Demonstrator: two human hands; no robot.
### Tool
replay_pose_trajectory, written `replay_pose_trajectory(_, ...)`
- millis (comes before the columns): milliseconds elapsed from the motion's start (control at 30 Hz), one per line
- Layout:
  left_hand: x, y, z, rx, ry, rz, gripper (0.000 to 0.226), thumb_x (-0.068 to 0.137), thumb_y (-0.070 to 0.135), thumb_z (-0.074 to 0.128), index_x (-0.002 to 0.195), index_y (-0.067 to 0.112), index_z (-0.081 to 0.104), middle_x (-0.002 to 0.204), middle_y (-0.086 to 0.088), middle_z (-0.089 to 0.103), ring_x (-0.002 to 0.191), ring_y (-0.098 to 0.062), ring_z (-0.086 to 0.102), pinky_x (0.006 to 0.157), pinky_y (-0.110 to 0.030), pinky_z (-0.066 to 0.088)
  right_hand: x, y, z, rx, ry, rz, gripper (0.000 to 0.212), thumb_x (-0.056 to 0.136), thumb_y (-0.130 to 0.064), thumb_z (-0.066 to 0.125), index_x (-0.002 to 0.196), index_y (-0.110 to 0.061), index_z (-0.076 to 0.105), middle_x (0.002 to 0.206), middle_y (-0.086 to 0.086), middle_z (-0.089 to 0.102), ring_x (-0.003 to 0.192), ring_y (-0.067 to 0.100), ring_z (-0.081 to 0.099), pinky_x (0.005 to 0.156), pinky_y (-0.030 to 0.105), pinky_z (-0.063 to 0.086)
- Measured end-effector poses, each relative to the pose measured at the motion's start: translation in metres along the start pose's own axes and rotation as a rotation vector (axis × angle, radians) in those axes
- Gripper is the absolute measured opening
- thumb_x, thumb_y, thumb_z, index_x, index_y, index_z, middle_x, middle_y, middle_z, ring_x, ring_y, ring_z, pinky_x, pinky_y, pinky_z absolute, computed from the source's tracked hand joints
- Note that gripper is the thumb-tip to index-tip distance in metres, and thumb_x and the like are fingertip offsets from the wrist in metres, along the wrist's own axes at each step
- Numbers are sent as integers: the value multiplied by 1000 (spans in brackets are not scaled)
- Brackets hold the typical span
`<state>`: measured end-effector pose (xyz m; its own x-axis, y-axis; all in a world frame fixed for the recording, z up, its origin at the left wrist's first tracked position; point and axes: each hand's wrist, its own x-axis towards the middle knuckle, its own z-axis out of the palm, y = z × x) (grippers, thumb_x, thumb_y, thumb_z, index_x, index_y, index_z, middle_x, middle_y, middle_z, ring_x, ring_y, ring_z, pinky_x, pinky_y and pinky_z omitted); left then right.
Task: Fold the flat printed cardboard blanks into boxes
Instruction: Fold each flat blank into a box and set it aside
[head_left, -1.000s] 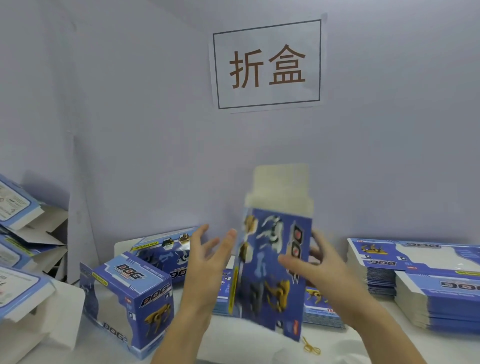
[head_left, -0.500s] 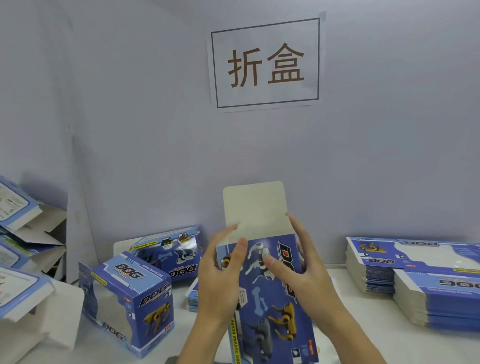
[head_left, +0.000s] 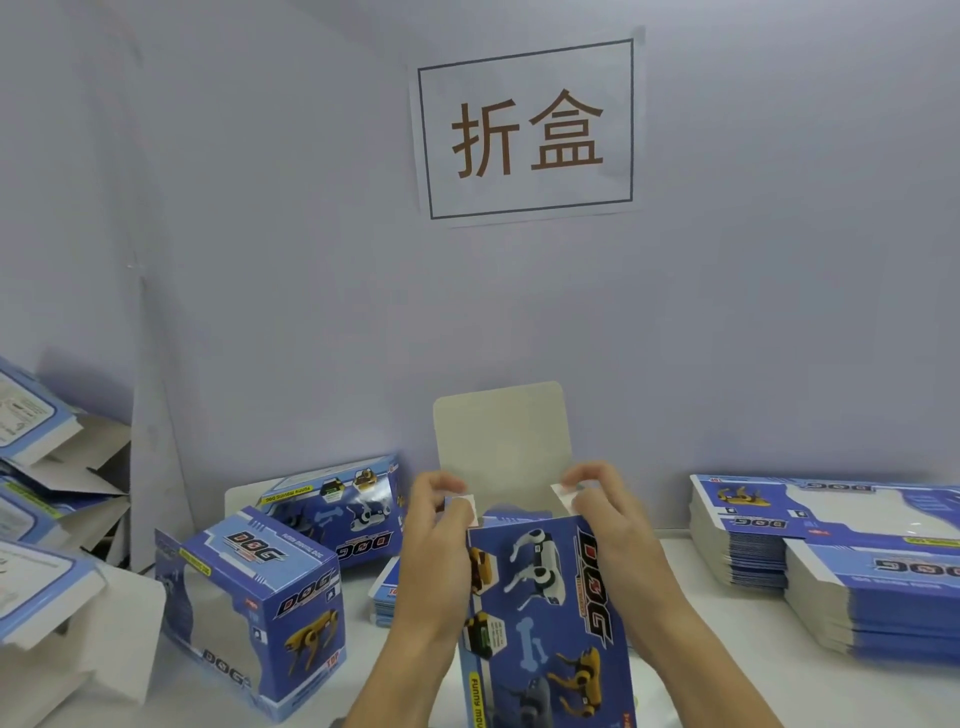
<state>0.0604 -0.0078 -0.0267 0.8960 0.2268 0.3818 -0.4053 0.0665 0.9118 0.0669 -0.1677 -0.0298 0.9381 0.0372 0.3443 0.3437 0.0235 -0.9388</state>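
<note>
Tabletop (head_left: 727, 691): box (head_left: 545, 613) flaps between fingertips (head_left: 457, 512).

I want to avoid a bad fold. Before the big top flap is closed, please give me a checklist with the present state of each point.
1. Blue printed cardboard box opened into a tube and held upright: ok.
2. Left hand pinches the small white left side flap: ok.
3. Right hand pinches the small white right side flap: ok.
4. Both side flaps fully folded inward: not ok, they are only partly bent.
5. Large grey top flap stands up, free to close: ok.
6. Bottom end of the box closed: cannot tell, out of view.
</note>
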Motion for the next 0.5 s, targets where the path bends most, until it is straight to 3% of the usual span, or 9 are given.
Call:
replay_pose_trajectory(100, 0, -3, 1, -73, 6, 12, 49, 99, 3, 45, 128, 42, 35, 86, 15, 69, 58, 8, 61, 48, -11, 48, 1, -2, -1, 73, 23, 30, 37, 102, -18, 43, 119, -50, 44, 67, 5, 64, 59, 17, 69, 48, 24, 51)
replay_pose_trajectory(167, 1, -2, 1, -66, -18, 34, 60, 98, 1, 45, 132, 49, 34, 82, 28, 68, 61, 14, 60, 52, -8, 48, 0, -5, -2, 65, -4, 38, 44, 103, -18, 41, 125, -56, 45, 85, 8, 73, 68, 22, 73, 53, 28, 54)
replay_pose_trajectory(267, -1, 0, 2, -77, 13, 105, 52, 96, 2, 49, 114, 50, 54, 95, 9, 69, 77, 2, 65, 60, -14, 53, -2, -5, 1, 99, 4, 26, 33, 101, -23, 44, 109, -51, 59, 87, 13, 75, 69, 28, 72, 55, 31, 54)
replay_pose_trajectory(333, -6, -1, 4, -117, 59, 188, 26, 96, 18, 50, 96, 41, 62, 98, 1, 68, 89, -13, 67, 68, -25, 56, -4, -4, 1, 179, 76, -6, 12, 91, -37, 50, 94, -37, 62, 76, 12, 70, 63, 30, 68, 53, 32, 50)
replay_pose_trajectory(367, -10, 0, 4, -129, 69, 223, 15, 92, 33, 50, 87, 37, 63, 98, 4, 69, 92, -14, 67, 72, -28, 55, -5, -2, 1, 223, 112, -16, 17, 85, -41, 51, 89, -29, 61, 76, 12, 67, 62, 31, 66, 55, 35, 48)
replay_pose_trajectory(433, -14, -2, 4, -119, 94, 228, 31, 79, 55, 43, 72, 32, 62, 99, 9, 70, 96, -8, 67, 72, -22, 51, -6, 0, 0, 228, 158, -26, 32, 80, -46, 49, 86, -17, 61, 83, 15, 71, 65, 34, 67, 62, 40, 49)
replay_pose_trajectory(500, -13, -5, 5, -111, 122, 220, 35, 80, 54, 43, 65, 28, 62, 100, 11, 72, 96, -3, 66, 71, -20, 48, -7, 1, -1, 171, 201, -24, 39, 80, -48, 47, 85, -13, 61, 88, 19, 74, 72, 38, 70, 69, 44, 51)
